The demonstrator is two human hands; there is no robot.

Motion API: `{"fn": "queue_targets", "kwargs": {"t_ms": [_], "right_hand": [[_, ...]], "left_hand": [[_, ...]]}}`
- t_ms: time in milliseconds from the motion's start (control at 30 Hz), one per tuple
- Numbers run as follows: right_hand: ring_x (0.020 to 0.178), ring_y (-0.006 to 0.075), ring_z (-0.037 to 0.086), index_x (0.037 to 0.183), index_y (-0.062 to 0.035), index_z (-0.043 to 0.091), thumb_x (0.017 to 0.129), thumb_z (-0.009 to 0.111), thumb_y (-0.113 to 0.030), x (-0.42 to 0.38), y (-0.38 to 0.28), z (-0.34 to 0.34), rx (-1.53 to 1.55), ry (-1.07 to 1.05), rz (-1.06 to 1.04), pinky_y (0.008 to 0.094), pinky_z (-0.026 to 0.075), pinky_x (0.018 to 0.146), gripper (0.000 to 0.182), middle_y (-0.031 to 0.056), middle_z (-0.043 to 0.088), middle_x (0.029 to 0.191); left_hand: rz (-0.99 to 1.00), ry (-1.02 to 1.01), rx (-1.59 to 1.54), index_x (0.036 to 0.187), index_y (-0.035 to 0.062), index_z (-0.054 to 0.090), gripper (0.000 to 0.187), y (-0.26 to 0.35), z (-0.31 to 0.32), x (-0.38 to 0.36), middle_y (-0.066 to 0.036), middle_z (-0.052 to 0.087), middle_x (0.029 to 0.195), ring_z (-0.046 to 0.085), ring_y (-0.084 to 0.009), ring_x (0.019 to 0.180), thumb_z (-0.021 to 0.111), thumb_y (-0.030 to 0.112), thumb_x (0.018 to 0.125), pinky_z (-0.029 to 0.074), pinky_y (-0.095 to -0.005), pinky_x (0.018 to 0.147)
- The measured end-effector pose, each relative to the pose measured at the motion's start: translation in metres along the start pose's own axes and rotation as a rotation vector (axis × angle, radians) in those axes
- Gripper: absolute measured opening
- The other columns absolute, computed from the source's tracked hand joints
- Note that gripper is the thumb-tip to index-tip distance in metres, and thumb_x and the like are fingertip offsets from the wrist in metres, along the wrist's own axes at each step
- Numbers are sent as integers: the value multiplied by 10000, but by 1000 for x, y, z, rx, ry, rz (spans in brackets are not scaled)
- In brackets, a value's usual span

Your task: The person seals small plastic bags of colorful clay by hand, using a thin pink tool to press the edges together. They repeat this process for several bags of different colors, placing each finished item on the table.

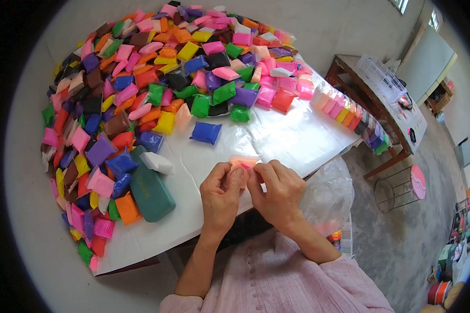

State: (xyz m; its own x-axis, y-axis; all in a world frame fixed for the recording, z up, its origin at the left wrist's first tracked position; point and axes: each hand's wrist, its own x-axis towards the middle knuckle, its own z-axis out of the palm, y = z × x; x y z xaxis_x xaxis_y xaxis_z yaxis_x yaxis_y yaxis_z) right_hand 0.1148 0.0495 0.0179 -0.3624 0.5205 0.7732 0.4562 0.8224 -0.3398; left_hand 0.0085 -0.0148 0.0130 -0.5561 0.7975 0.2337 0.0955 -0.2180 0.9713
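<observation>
A small peach packet (244, 159) in clear film is held up over the table's near edge, between my two hands. My left hand (219, 195) is closed, its thumb and fingers pinching the packet's left side. On the other side my right hand (278, 190) grips it with thumb and bent fingers. A bright pink bit shows between the fingertips; I cannot make out what it is. Beyond the hands a blue packet (206, 133) lies alone on the white table covering (277, 133). Left of my left hand rest a dark green case (150, 190) and a white packet (157, 163).
A large heap of coloured packets (141, 73) covers the table's far and left sides. Clear-wrapped rows of packets (344, 112) line the right edge. A clear plastic bag (329, 193) hangs beside my right arm. Further right stand a wooden table (368, 99) and a pink-topped stool (418, 181).
</observation>
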Motion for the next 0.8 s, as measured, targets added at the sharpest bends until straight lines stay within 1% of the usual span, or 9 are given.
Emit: {"fn": "queue_targets", "kwargs": {"t_ms": [133,233,333,433,533,633,733,800], "right_hand": [[538,221,579,810,-84,608,774,716,-84,-3,-3,-1,-32,-4,53,339,438,508,114,38,574,661],[542,218,583,808,-86,609,780,715,-90,-2,-4,1,-29,24,71,343,439,509,110,34,572,659],[545,215,586,808,-88,610,779,716,-97,-2,-6,1,3,-23,59,341,441,508,111,33,576,663],[548,212,591,811,-90,612,776,718,-103,3,-7,1,39,-9,5,341,445,510,113,32,580,663],[548,212,590,810,-90,614,771,721,-106,4,-5,1,26,-4,-3,337,446,512,115,34,582,663],[547,247,553,758,-89,570,793,690,-154,0,-4,2,27,-5,66,372,422,514,141,66,537,691],[549,245,556,762,-87,576,792,694,-161,-2,-3,2,-4,-6,86,371,424,513,142,65,535,683],[550,223,582,781,-91,604,778,712,-126,0,-5,0,-21,-18,60,346,441,514,114,44,573,675]], "left_hand": [[12,1,12,935,-14,599,135,0,0,0,19,561,775,504,-33,694,605,118,962,479,-203,610],[6,5,2,936,-16,602,135,-1,1,0,22,559,770,501,-30,688,604,116,961,473,-202,612],[39,-5,28,934,-19,604,136,-4,-1,0,25,552,745,494,-26,674,600,114,962,458,-205,596],[50,-12,103,932,-19,605,128,-6,-4,1,26,543,719,484,-27,657,595,106,962,437,-209,579],[75,-14,127,934,-19,603,121,-7,-3,1,20,541,705,478,-32,643,594,99,959,427,-215,571],[24,2,38,934,-22,600,127,-3,1,-1,16,546,710,479,-35,640,597,103,957,432,-218,578],[38,-3,51,931,-25,595,139,0,1,0,12,550,715,484,-35,638,600,111,959,438,-218,581],[42,-5,60,929,-25,593,139,-3,0,0,11,550,717,487,-37,640,600,110,959,439,-216,582]]}}
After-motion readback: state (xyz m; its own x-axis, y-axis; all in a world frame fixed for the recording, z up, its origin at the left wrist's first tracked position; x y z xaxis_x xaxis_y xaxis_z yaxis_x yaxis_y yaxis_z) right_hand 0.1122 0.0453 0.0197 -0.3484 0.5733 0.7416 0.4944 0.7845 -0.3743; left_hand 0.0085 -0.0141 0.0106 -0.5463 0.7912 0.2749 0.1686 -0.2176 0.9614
